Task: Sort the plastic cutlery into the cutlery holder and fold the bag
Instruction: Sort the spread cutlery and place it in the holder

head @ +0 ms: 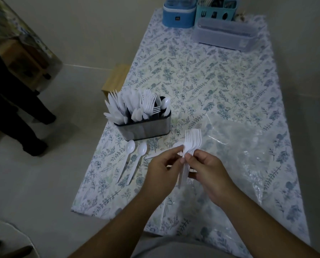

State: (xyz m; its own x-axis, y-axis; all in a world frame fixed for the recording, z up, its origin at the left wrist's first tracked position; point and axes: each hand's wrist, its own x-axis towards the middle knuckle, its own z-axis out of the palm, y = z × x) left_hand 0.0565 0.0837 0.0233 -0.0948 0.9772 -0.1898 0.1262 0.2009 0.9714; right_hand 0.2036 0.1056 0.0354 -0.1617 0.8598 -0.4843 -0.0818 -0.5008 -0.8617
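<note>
A stack of white plastic forks (192, 140) stands tines-up between my hands. My right hand (209, 172) grips the handles and my left hand (162, 169) pinches the stack at the neck. The steel cutlery holder (142, 128) stands to the left, filled with white knives, forks and spoons. Two white spoons (132, 155) lie flat in front of it, and another white piece lies partly hidden behind my left hand. The clear plastic bag (248, 151) lies crumpled on the table to the right.
The floral tablecloth (202, 75) covers the table. At the far end stand a blue appliance (179, 13), a teal utensil caddy (217, 10) and a clear lidded box (224, 34). A wooden stool (115, 79) and a person's dark legs (16, 112) are to the left.
</note>
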